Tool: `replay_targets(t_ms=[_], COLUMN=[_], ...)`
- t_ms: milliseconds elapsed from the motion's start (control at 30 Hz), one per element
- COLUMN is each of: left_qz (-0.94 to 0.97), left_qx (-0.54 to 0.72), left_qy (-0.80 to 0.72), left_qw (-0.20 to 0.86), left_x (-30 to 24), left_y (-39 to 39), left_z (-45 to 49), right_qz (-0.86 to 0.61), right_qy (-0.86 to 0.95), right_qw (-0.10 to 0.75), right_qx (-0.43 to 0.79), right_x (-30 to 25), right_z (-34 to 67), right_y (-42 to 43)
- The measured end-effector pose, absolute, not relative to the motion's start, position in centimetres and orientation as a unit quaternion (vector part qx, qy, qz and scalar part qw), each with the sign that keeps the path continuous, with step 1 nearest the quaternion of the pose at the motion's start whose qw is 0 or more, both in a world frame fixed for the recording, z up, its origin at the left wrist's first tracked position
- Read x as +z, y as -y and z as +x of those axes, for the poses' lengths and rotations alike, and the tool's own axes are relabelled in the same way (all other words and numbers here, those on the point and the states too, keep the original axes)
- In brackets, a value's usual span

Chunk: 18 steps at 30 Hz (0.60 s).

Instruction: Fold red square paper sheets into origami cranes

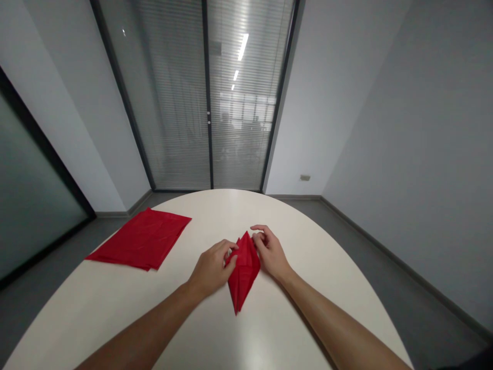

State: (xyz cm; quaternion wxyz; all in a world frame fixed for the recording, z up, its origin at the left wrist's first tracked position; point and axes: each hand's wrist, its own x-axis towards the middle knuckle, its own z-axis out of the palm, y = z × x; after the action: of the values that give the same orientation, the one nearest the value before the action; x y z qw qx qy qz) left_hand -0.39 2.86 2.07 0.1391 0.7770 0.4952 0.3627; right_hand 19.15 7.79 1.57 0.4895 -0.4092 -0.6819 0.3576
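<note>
A red napkin (243,270), folded into a narrow diamond with layered points, lies on the white table in front of me. One point faces away from me and another faces my body. At its left edge is my left hand (215,264), closed, with the thumb and fingertips pinching the folds. My right hand (269,252) is on the opposite side, near the far point. Its index finger sticks out while the other fingers curl in against the napkin's right edge. The exact contact of the right fingertips is partly hidden.
A flat stack of red napkins (144,239) lies at the table's left edge, one corner reaching the rim. The round white table (316,308) has a curved edge. Beyond stand a glass partition with blinds (177,128) and grey walls, with a socket (304,178) low down.
</note>
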Motion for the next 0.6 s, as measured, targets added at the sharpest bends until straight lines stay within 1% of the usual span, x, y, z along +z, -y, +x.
replay_targets(t_ms=[100, 267, 433, 600], left_qz=[0.753, 0.735, 0.739, 0.703], left_qx=[0.375, 0.369, 0.366, 0.397], left_qy=[-0.527, -0.560, -0.555, -0.575], left_qw=[0.121, 0.099, 0.107, 0.130], left_x=[1.64, 1.19, 1.25, 1.47], left_y=[-3.35, -3.82, -3.62, -3.49], left_z=[-0.56, -0.75, -0.73, -0.69], right_qz=[-0.404, -0.416, -0.447, -0.414], right_qy=[0.693, 0.710, 0.725, 0.751], right_qw=[0.485, 0.446, 0.415, 0.392], right_qx=[0.349, 0.350, 0.320, 0.334], right_x=[1.38, 1.45, 1.33, 1.28], right_z=[19.16, 19.05, 19.04, 18.97], right_y=[-7.84, -7.58, -7.76, -7.61])
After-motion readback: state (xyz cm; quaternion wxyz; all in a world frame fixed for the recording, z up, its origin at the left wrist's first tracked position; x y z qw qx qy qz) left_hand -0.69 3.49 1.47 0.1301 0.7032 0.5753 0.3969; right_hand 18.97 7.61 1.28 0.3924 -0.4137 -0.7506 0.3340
